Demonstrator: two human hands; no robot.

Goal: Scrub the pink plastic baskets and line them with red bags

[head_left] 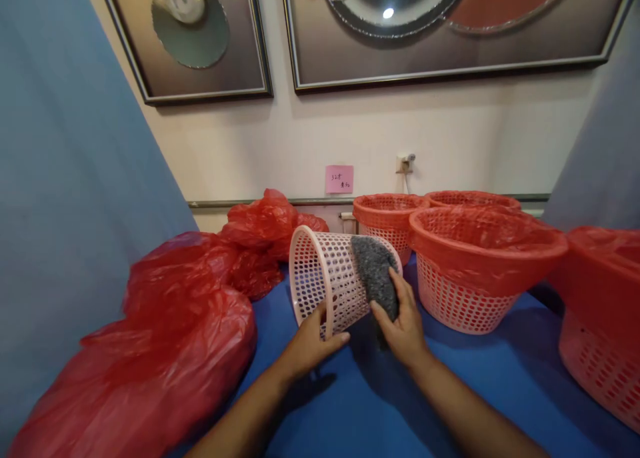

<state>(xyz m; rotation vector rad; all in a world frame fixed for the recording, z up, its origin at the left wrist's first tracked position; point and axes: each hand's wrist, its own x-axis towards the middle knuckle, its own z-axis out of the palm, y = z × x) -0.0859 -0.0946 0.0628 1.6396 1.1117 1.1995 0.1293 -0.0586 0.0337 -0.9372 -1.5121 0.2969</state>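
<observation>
A pale pink perforated basket (pixel 327 271) lies tipped on its side above the blue table (pixel 380 405), its open mouth facing left. My left hand (pixel 313 343) grips its lower wall, thumb against the mesh. My right hand (pixel 403 321) presses a grey cloth (pixel 375 275) against the basket's bottom end, fingers closed on the cloth.
Crumpled red plastic bags (pixel 185 325) pile up on the left. Several pink baskets lined with red bags (pixel 480 265) stand on the right and at the back. A pink note (pixel 339 179) and a wall socket (pixel 405 163) are on the wall, under framed pictures. Blue curtains flank both sides.
</observation>
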